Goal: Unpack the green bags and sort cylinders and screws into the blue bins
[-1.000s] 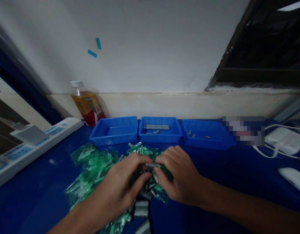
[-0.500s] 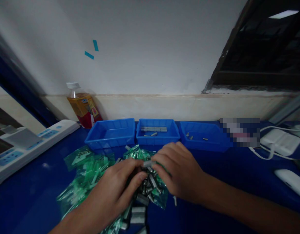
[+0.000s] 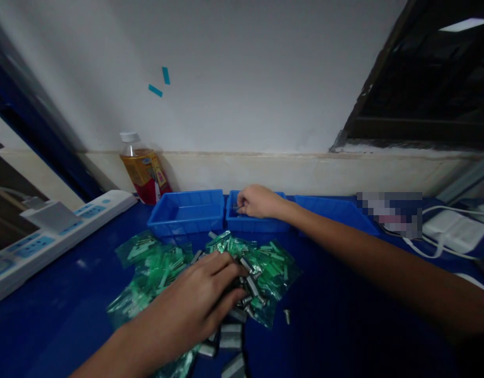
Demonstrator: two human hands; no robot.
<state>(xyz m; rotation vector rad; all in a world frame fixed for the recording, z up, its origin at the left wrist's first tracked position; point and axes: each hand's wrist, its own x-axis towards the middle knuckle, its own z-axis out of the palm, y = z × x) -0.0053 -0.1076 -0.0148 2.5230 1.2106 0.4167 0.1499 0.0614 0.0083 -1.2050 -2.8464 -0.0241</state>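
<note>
At frame centre, right hand [image 3: 258, 202] has left the pile [image 3: 273, 268] for the middle bin [image 3: 253, 226], curled, whether it grips anything unclear; left hand [image 3: 200, 296] stays spread, unclenched, on the pile.

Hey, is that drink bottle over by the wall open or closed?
Closed. The bottle stands against the wall behind the blue bins with its white cap on the neck.

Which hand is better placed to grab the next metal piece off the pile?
Probably the left hand: it lies on the metal pieces among the green bags. The right hand is stretched away into the middle blue bin.
</note>
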